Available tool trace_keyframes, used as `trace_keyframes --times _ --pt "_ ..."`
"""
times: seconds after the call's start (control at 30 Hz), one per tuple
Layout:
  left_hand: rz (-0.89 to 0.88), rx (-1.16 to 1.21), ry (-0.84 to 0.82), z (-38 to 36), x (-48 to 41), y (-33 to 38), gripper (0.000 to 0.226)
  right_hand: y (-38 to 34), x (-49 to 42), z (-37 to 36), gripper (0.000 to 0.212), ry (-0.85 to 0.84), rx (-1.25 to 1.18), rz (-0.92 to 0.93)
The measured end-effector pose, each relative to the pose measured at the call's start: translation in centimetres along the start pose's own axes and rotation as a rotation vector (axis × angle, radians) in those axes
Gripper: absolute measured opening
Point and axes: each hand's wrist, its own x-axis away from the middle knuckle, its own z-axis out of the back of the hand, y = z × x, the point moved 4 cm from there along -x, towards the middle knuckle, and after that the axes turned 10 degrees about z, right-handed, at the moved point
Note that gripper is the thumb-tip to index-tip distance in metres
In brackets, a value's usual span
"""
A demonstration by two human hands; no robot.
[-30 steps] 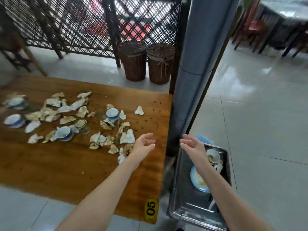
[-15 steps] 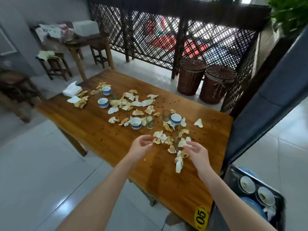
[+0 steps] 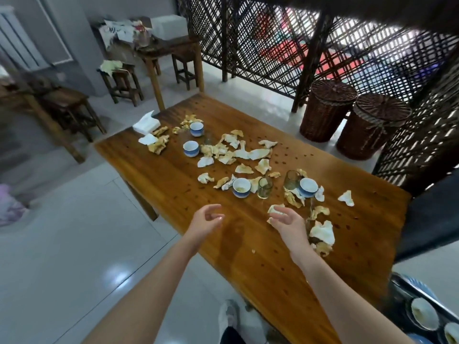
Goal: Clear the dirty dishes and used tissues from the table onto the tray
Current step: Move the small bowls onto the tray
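Note:
Crumpled used tissues (image 3: 250,153) lie scattered across the wooden table (image 3: 169,194). Among them stand blue-and-white cups (image 3: 240,187), (image 3: 308,187), (image 3: 191,148) and two small glasses (image 3: 265,187), (image 3: 292,180). My left hand (image 3: 207,220) hovers over bare wood near the front edge, fingers loosely curled, holding nothing. My right hand (image 3: 288,222) hangs just over a crumpled tissue (image 3: 273,209), fingers loosely bent, with no clear grip on it. The metal tray (image 3: 402,289) sits low at the bottom right and holds dirty bowls (image 3: 424,316).
A white tissue pack (image 3: 146,122) lies at the table's far left corner. Two wicker baskets (image 3: 325,110) stand by the lattice screen beyond the table. Wooden stools (image 3: 124,80) and a side table are at the back left. My shoe (image 3: 231,316) is on the tiled floor.
The view has swung left from the tray to the whole table. Both hands have moved from the tray side to over the table's front; the right one now hangs over a tissue.

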Motion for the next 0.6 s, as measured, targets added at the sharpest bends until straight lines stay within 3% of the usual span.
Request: trace_keyframes --times 0.6 --pt "0.066 -0.121 -0.138 4.0 -15.6 4.1 0.042 2.6 -12.0 -9.4 0.056 0.071 0.049 -0.144"
